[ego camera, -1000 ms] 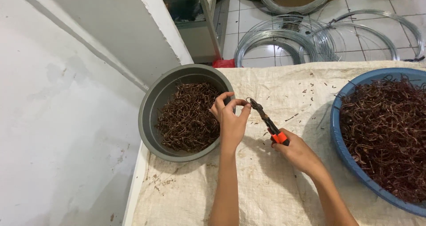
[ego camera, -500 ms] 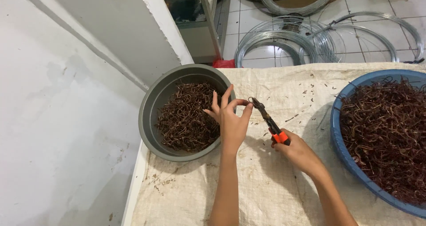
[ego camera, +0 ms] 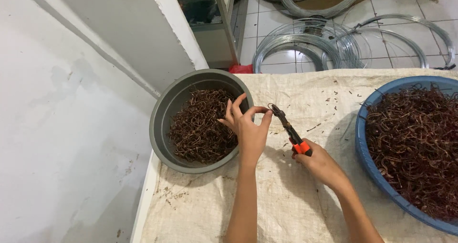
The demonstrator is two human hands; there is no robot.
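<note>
One camera, worn on the head, looks steeply down and forward over a cloth-covered table (ego camera: 296,200) at close range. The grey bowl (ego camera: 164,114) sits at centre left, the blue basin (ego camera: 365,142) is cut off at the right edge, and tiled floor (ego camera: 281,21) shows beyond.

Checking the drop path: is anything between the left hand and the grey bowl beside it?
Nothing visible. The left hand is at the grey bowl's near rim, its fingers over the brown wire pieces inside. The pliers, held by the right hand, lie on the other side.
</note>
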